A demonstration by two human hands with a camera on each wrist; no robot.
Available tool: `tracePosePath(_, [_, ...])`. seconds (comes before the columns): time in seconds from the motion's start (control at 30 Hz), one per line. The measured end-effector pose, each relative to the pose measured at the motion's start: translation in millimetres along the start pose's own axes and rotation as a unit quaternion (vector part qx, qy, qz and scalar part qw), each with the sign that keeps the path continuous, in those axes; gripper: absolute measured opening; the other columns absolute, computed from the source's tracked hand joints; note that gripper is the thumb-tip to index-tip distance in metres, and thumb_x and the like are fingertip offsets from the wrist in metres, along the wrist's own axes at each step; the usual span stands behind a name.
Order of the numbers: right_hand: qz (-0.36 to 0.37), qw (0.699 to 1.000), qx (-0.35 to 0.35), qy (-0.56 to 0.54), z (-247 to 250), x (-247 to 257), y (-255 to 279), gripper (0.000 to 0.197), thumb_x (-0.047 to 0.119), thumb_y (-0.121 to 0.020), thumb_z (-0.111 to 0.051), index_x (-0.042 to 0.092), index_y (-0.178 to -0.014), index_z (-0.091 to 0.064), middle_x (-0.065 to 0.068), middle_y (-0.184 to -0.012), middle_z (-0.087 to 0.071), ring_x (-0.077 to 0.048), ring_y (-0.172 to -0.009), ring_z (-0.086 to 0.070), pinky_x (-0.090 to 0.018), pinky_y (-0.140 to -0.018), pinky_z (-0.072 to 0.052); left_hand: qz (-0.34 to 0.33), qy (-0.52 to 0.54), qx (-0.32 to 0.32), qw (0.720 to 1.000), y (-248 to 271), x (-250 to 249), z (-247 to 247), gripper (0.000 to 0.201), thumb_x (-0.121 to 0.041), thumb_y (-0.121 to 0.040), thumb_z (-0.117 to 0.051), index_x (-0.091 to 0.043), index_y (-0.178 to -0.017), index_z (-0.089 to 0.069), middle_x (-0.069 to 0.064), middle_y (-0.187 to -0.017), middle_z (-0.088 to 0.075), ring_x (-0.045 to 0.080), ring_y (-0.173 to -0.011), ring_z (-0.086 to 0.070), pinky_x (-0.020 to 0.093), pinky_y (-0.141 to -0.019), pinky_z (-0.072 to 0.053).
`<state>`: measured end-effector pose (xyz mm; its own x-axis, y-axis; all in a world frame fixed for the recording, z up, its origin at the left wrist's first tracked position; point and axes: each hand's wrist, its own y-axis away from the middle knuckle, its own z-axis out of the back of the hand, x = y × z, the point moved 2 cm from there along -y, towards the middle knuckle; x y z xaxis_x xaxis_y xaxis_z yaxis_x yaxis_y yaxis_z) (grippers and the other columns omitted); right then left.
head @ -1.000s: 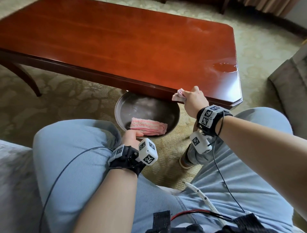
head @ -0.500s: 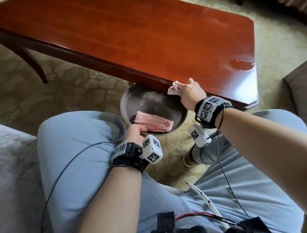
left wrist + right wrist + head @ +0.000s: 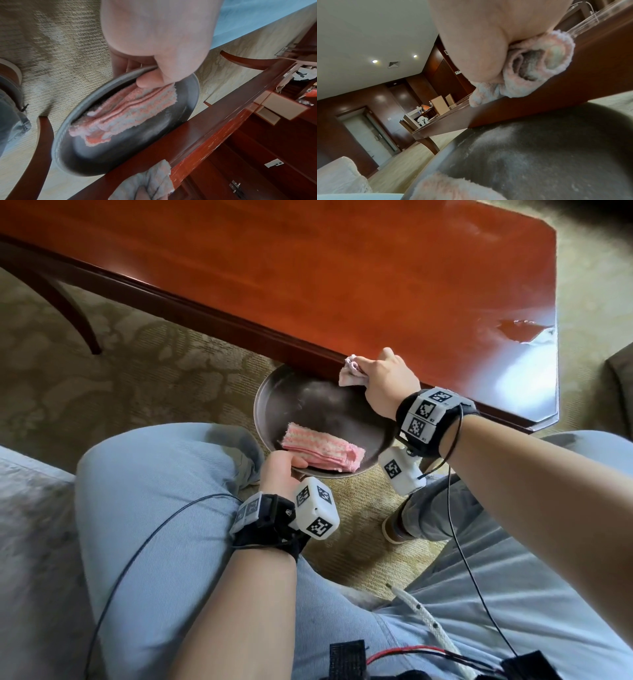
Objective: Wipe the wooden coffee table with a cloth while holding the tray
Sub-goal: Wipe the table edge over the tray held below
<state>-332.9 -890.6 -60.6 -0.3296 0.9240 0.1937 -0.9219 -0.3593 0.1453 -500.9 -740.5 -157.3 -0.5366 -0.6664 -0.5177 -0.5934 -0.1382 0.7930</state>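
Note:
A glossy red-brown wooden coffee table (image 3: 342, 278) fills the top of the head view. My right hand (image 3: 383, 378) grips a bunched pale cloth (image 3: 349, 369) at the table's near edge; the same cloth (image 3: 537, 70) shows under the palm in the right wrist view, pressed to the wood. Below the edge, my left hand (image 3: 282, 470) holds a round dark metal tray (image 3: 274, 405) by its near rim, thumb on top. A folded pink striped cloth (image 3: 322, 451) lies in the tray (image 3: 173, 129), the thumb touching its end (image 3: 130, 108).
A wet patch (image 3: 524, 330) glistens on the tabletop near its right end. My knees in light blue trousers (image 3: 154, 491) flank the tray over patterned beige carpet (image 3: 137, 385). A curved table leg (image 3: 68, 302) stands at left, an upholstered seat (image 3: 621, 392) at right.
The right hand and bunched cloth stay at the table's near edge above the tray. The camera has tipped forward and left; the left hand keeps its hold on the tray.

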Motion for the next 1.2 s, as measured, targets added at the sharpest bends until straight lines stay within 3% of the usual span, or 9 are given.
tracePosePath(0.13, [-0.003,1.000,0.007,0.006,1.4,11.4,-5.6,0.048,0.000,-0.087,-0.038,0.026,-0.125,-0.051,-0.007,-0.102,-0.032,-0.032,-0.105,-0.043,-0.039,-0.073,-0.042,0.020,0.004,0.003,1.000,4.5,-4.3,-2.3,0.046,-0.009,-0.056,-0.059,-0.013,-0.101,-0.048,0.008,-0.091,-0.053,0.023,-0.070,-0.056,0.027,-0.057,-0.046])
tracePosePath(0.23, [0.007,1.000,0.022,0.003,2.4,22.8,-11.1,0.050,0.001,-0.088,-0.039,0.029,-0.127,-0.050,-0.007,-0.102,-0.033,-0.032,-0.104,-0.042,-0.041,-0.078,-0.045,0.012,-0.002,-0.003,1.000,3.0,-4.2,-4.2,0.036,-0.005,-0.064,-0.053,-0.012,-0.099,-0.047,0.005,-0.078,-0.051,0.021,-0.060,-0.052,0.024,-0.050,-0.044])
tracePosePath(0.37, [0.075,0.997,0.020,0.011,-0.9,23.7,-11.7,0.042,0.003,-0.089,-0.041,0.031,-0.114,-0.060,-0.005,-0.096,-0.035,-0.026,-0.091,-0.037,-0.039,-0.073,-0.042,0.007,-0.001,-0.009,1.000,7.8,-6.2,-5.8,0.027,-0.006,-0.064,-0.054,-0.010,-0.091,-0.049,0.006,-0.074,-0.053,0.022,-0.059,-0.052,0.026,-0.052,-0.043])
tracePosePath(0.47, [0.101,0.995,-0.017,0.014,-6.8,5.4,-8.5,0.044,0.000,-0.087,-0.044,0.032,-0.109,-0.065,-0.002,-0.089,-0.034,-0.026,-0.087,-0.041,-0.034,-0.065,-0.037,-0.024,-0.030,-0.033,0.999,0.1,-2.6,-1.5,0.032,-0.016,-0.046,-0.063,-0.012,-0.077,-0.057,0.009,-0.075,-0.060,0.026,-0.072,-0.059,0.037,-0.068,-0.046])
tracePosePath(0.53, [0.108,0.993,-0.047,0.022,-6.5,-7.8,-5.0,0.045,0.000,-0.087,-0.046,0.034,-0.109,-0.067,-0.001,-0.086,-0.033,-0.025,-0.084,-0.039,-0.033,-0.061,-0.035,-0.042,-0.032,-0.043,0.998,-3.3,-0.3,-1.0,0.021,-0.016,-0.048,-0.063,-0.013,-0.068,-0.058,0.010,-0.076,-0.063,0.028,-0.080,-0.063,0.042,-0.078,-0.047])
tracePosePath(0.8, [0.165,0.973,-0.153,0.047,-0.7,-3.0,-9.8,0.046,-0.003,-0.088,-0.054,0.022,-0.125,-0.064,-0.013,-0.100,-0.048,-0.033,-0.088,-0.046,-0.037,-0.055,-0.043,-0.030,-0.025,-0.029,0.999,9.2,-5.4,-7.9,0.012,-0.008,-0.069,-0.057,-0.005,-0.081,-0.055,0.014,-0.082,-0.060,0.027,-0.075,-0.060,0.034,-0.067,-0.046])
tracePosePath(0.93, [0.179,0.971,-0.144,0.071,-4.5,11.4,-23.5,0.050,-0.004,-0.086,-0.055,0.024,-0.127,-0.062,-0.013,-0.101,-0.048,-0.033,-0.087,-0.045,-0.035,-0.053,-0.037,-0.022,0.010,-0.024,0.999,14.0,-8.2,-11.1,0.017,-0.004,-0.067,-0.052,-0.007,-0.084,-0.052,0.010,-0.074,-0.059,0.024,-0.063,-0.057,0.028,-0.056,-0.046])
tracePosePath(1.03, [0.173,0.973,-0.122,0.090,-5.3,19.2,-28.4,0.051,-0.004,-0.085,-0.054,0.022,-0.128,-0.060,-0.015,-0.103,-0.047,-0.034,-0.089,-0.044,-0.038,-0.055,-0.041,-0.006,0.033,-0.001,0.999,15.1,-7.7,-11.6,0.032,-0.004,-0.064,-0.051,-0.008,-0.096,-0.050,0.012,-0.084,-0.056,0.023,-0.060,-0.055,0.023,-0.051,-0.046])
tracePosePath(1.2, [0.169,0.973,-0.109,0.115,-6.7,20.5,-27.8,0.038,-0.004,-0.086,-0.052,0.015,-0.117,-0.063,-0.015,-0.102,-0.047,-0.034,-0.090,-0.044,-0.036,-0.054,-0.035,-0.014,0.088,0.007,0.996,16.7,-8.2,-16.6,0.026,0.001,-0.074,-0.045,-0.007,-0.098,-0.052,0.015,-0.096,-0.058,0.026,-0.074,-0.059,0.026,-0.060,-0.050])
